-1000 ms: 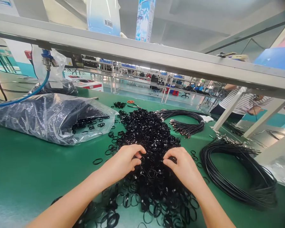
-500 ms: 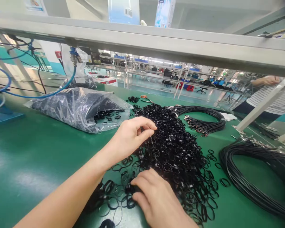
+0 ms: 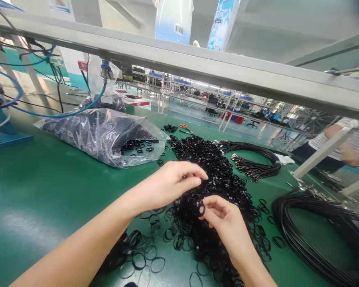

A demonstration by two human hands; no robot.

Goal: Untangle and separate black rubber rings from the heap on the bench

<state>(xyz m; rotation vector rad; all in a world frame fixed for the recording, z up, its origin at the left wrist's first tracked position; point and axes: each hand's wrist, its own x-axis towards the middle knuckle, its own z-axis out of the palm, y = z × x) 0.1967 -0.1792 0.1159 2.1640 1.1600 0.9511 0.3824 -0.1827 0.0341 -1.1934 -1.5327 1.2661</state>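
My right hand [image 3: 225, 217] pinches a black rubber ring [image 3: 202, 209] between thumb and fingers, just above a large heap of black rings [image 3: 224, 169]. Over the heap's left side is my left hand [image 3: 182, 179]. Its fingers are curled, with thumb and fingertips close together; what they hold, if anything, does not show against the dark rings. Loose rings [image 3: 158, 264] lie scattered on the green table below my hands. More rings are in a darker pile beside my left forearm, which partly hides it.
An open clear plastic bag [image 3: 107, 135] of black rings lies at the left. Orange-handled scissors [image 3: 184, 126] are behind the heap. Bundled black cables [image 3: 254, 146] and a larger cable coil [image 3: 290, 231] lie at the right. A shelf beam [image 3: 173, 56] crosses above. A person [image 3: 341, 143] stands far right.
My right hand has risen from the loose rings and moved up and right, now with a ring in its fingers. My left hand has shifted slightly right, and the view has tilted.
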